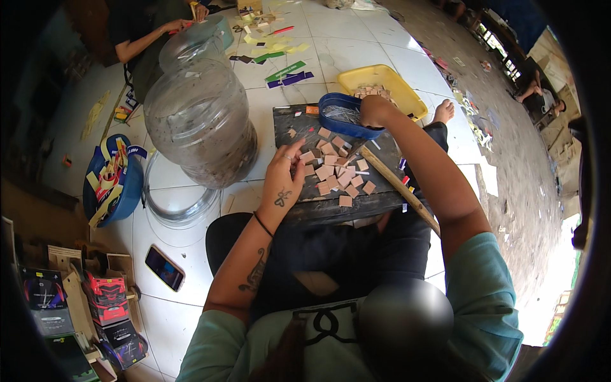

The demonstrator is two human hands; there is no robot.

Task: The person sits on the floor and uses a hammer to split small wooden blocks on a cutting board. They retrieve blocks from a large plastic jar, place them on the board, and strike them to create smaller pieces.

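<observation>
My left hand [284, 173] rests at the left edge of a dark board [286, 121], thumb and forefinger apart beside a spread of small square wooden tiles [326, 172]. No held thing shows in it. My right hand [377, 111] reaches into the right end of a blue oval tub [331, 124]; its fingers are hidden. Thin, pale, needle-like pieces [342, 114] lie in the tub. Across the board's right side slants a wooden-handled hammer [398, 184], its dark head among the tiles.
A yellow tray [417, 105] with more tiles stands behind the tub. On the left are a large clear plastic jar [197, 114], a blue basin [130, 191] of coloured strips, and a phone [165, 267]. Another person [146, 38] works at the far left.
</observation>
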